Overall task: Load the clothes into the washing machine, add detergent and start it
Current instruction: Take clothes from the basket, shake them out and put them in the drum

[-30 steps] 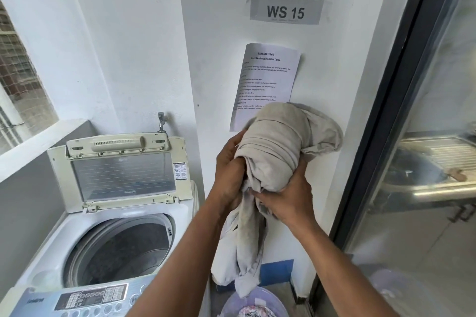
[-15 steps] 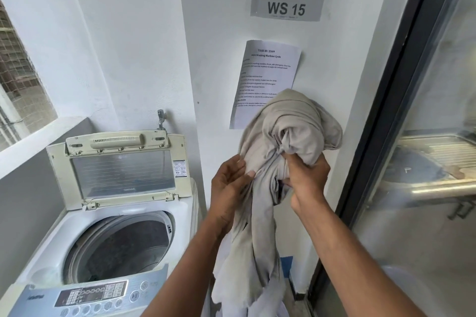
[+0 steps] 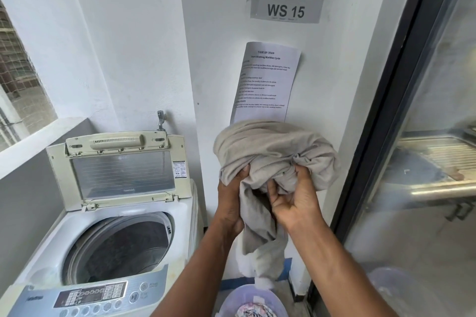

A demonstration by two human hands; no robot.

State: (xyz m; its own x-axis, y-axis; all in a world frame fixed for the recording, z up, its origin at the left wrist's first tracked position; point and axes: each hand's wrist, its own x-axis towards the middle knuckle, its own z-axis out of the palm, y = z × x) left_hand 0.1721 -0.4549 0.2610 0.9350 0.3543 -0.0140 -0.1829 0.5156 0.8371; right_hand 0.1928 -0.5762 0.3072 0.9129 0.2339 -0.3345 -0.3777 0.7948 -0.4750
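A bunched beige garment [image 3: 273, 152] is held in the air in front of the white wall, right of the washing machine. My left hand [image 3: 230, 201] grips its left lower side and my right hand [image 3: 296, 198] grips the gathered folds on the right. A loose tail of the cloth hangs down between my forearms. The white top-loading washing machine [image 3: 180, 213] stands at the lower left with its lid [image 3: 121, 170] raised and its dark drum [image 3: 118, 247] showing no clothes. Its control panel [image 3: 90, 296] is at the bottom edge.
A pale purple basket [image 3: 229, 298] with patterned clothes sits on the floor below my hands. A printed sheet [image 3: 268, 80] and a "WS 15" sign [image 3: 286, 9] hang on the wall. A glass door with a dark frame [image 3: 386, 100] stands at right. A tap [image 3: 161, 118] sticks out above the machine.
Both hands have gathered the hanging garment up into a tighter bundle. My left hand went from loosely touching the cloth to gripping it, and the tail hanging down is shorter.
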